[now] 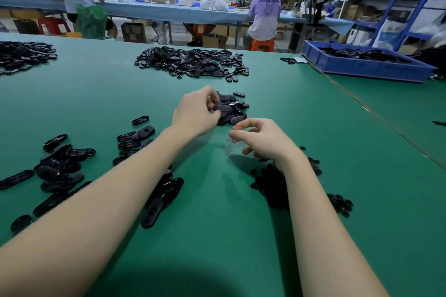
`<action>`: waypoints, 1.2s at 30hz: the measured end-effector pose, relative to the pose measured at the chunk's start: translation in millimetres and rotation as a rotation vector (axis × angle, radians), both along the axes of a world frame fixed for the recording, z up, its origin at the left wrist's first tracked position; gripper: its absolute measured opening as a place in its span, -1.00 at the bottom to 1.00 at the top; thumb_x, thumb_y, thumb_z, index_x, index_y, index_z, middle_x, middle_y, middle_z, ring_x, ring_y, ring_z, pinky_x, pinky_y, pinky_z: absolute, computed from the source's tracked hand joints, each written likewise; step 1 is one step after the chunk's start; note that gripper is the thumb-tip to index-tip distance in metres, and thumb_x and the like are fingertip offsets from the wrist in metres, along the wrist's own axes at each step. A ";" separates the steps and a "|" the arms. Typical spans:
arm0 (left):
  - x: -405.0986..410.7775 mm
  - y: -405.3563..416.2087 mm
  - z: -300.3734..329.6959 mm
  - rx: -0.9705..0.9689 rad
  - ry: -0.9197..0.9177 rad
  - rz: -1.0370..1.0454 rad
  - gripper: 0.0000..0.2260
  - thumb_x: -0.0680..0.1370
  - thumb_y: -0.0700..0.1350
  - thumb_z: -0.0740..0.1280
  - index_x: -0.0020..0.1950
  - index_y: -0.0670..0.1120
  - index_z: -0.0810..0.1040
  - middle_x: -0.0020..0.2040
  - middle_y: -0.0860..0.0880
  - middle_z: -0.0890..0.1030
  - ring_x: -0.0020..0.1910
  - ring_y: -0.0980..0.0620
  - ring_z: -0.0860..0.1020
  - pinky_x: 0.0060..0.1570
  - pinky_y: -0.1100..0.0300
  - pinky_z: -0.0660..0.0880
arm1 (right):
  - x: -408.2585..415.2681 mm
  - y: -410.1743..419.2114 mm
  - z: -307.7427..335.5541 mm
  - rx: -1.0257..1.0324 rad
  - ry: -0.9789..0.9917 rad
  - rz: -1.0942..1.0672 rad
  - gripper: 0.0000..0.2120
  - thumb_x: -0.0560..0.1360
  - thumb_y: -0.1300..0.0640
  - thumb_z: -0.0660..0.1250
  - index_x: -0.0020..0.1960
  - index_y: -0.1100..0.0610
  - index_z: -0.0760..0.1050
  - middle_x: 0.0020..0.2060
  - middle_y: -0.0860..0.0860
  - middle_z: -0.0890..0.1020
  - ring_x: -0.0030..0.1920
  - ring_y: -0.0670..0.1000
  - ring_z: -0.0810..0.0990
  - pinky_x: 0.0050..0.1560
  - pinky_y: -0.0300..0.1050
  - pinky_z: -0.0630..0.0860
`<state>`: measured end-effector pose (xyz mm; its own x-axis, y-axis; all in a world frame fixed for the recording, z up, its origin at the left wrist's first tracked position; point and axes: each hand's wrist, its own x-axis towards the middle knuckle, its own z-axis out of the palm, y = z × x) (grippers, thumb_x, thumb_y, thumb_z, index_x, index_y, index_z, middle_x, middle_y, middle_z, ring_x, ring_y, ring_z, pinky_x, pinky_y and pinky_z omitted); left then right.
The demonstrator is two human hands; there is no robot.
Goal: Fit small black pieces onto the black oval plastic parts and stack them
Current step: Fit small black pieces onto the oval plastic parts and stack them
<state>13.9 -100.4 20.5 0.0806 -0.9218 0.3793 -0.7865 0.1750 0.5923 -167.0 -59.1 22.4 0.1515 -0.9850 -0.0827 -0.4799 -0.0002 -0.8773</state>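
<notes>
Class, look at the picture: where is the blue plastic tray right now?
The blue tray sits at the far right of the green table in the head view, holding black parts, right of the large far pile of oval parts.

"CHINA" (partly legible) on purple shirt (265, 11)

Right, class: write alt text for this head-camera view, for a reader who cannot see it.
A person's left hand grips a black oval part at a small pile on a green table, while the right hand hovers nearby, fingers loosely curled and holding nothing visible. More black parts lie scattered around both forearms.
</notes>
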 end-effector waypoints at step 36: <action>35.2 66.2 8.5 0.436 0.344 -0.399 -0.77 0.65 0.08 0.29 0.06 -0.01 0.66 -0.03 -0.05 0.71 -0.18 0.11 0.58 -0.06 0.20 0.52 | 65.1 28.9 17.3 0.039 0.495 0.642 -0.79 0.43 0.03 0.58 0.04 -0.15 0.69 -0.22 -0.15 0.59 -0.21 -0.17 0.53 -0.10 -0.28 0.42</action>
<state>49.0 -34.2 29.0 -0.2474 -0.9687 -0.0198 -0.4655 0.1009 0.8793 -101.9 -30.2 39.7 0.6231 -0.7132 -0.3210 -0.7291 -0.3813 -0.5683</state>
